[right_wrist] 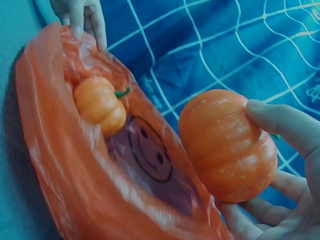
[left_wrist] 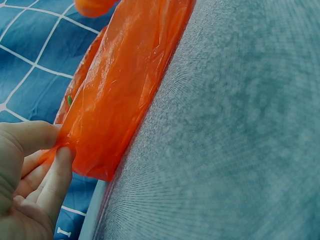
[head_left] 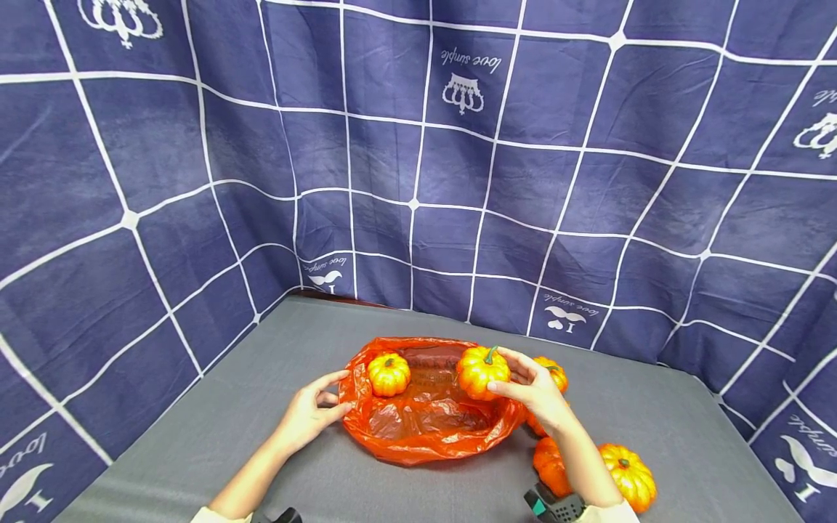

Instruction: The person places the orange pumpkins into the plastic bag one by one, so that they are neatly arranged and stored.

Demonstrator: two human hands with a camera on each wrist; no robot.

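Observation:
An orange-red plastic bag [head_left: 418, 452] lies spread with its mouth facing up, and one small yellow-orange pumpkin [head_left: 389, 375] sits inside at its left end. My left hand [head_left: 311, 412] pinches the bag's left rim between thumb and fingers, as the left wrist view shows at close range. Over the bag's right side, my right hand [head_left: 538, 389] grips a second pumpkin [head_left: 482, 373] with a green stem, thumb on one side and fingers on the other. A printed smiley face [right_wrist: 150, 149] shows on the bag's inner wall in the right wrist view.
Several more pumpkins lie right of the bag: a yellow-orange one [head_left: 629, 478] near the front, a darker orange one [head_left: 551, 465] beside the right forearm, another [head_left: 553, 372] behind the right hand. The grey table [head_left: 216, 428] meets a blue checked curtain [head_left: 418, 160] at the back.

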